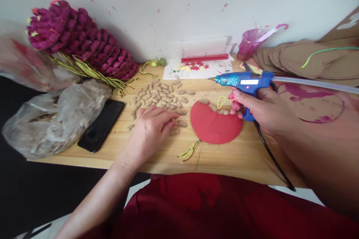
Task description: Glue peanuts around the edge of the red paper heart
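One blue glue gun (pixel 249 81), clamped in right grip (pixel 265 106) near peanut-lined edge of red disc (pixel 214 125); left grip (pixel 151 125) at peanuts (pixel 162 93), cannot tell whether closed; mostly bare worktop (pixel 227 160) between disc and front edge.

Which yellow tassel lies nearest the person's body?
The tassel just below the red piece; the bunched tassels lie farther back, by the purple stack.
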Demonstrator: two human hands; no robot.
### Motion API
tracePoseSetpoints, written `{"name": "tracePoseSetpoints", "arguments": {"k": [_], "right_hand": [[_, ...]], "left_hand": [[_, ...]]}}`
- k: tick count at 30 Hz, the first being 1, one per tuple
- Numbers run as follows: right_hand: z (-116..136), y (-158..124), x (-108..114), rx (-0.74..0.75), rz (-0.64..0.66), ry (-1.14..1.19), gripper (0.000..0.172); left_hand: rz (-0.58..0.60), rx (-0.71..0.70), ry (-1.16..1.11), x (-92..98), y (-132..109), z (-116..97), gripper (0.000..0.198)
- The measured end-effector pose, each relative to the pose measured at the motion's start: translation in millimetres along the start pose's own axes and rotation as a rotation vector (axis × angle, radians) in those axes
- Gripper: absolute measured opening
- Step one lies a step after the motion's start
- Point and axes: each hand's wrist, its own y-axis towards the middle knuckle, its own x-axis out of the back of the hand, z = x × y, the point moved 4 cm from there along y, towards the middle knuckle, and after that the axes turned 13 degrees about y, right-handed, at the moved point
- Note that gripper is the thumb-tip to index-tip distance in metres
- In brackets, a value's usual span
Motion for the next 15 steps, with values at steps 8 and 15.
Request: {"name": "tracePoseSetpoints", "arguments": {"k": [8, 15], "right_hand": [[2, -1, -2, -0.009, 0.0, 0.0, 0.033], [2, -2, -4, -0.034, 0.024, 0.001, 0.033]], "left_hand": [[-0.058, 0.068, 0.015, 13.9, -6, 11, 0.021], [-0.086, 0.092, 0.032, 15.0, -11, 13, 0.02]]}}
